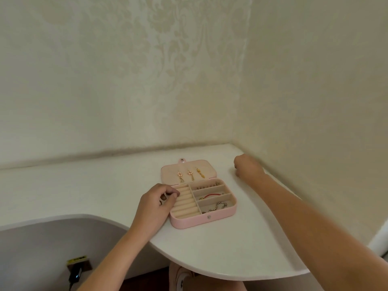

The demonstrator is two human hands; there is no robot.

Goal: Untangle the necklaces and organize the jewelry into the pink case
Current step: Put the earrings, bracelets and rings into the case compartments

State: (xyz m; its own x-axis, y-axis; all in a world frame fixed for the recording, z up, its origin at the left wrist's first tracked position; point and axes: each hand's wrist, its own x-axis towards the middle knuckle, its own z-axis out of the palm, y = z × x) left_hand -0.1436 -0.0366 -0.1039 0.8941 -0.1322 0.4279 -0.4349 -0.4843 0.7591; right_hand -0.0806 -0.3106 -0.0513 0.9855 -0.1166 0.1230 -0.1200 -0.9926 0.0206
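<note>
We see a white table (210,248) with a rounded front edge, set into a corner. We find pale cream wallpaper with a faint floral pattern on the back wall (105,80), and the side wall (315,80) on the right is plainer. We notice a grey panel (52,238) below the tabletop on the left. Low on it sits a brown socket (84,265) with a yellow label, and a black plug (76,274) just under it. Something pink (182,276) shows beneath the table edge; we cannot tell what it is.

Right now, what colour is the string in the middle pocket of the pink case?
Red. The head view shows the string best.
</note>
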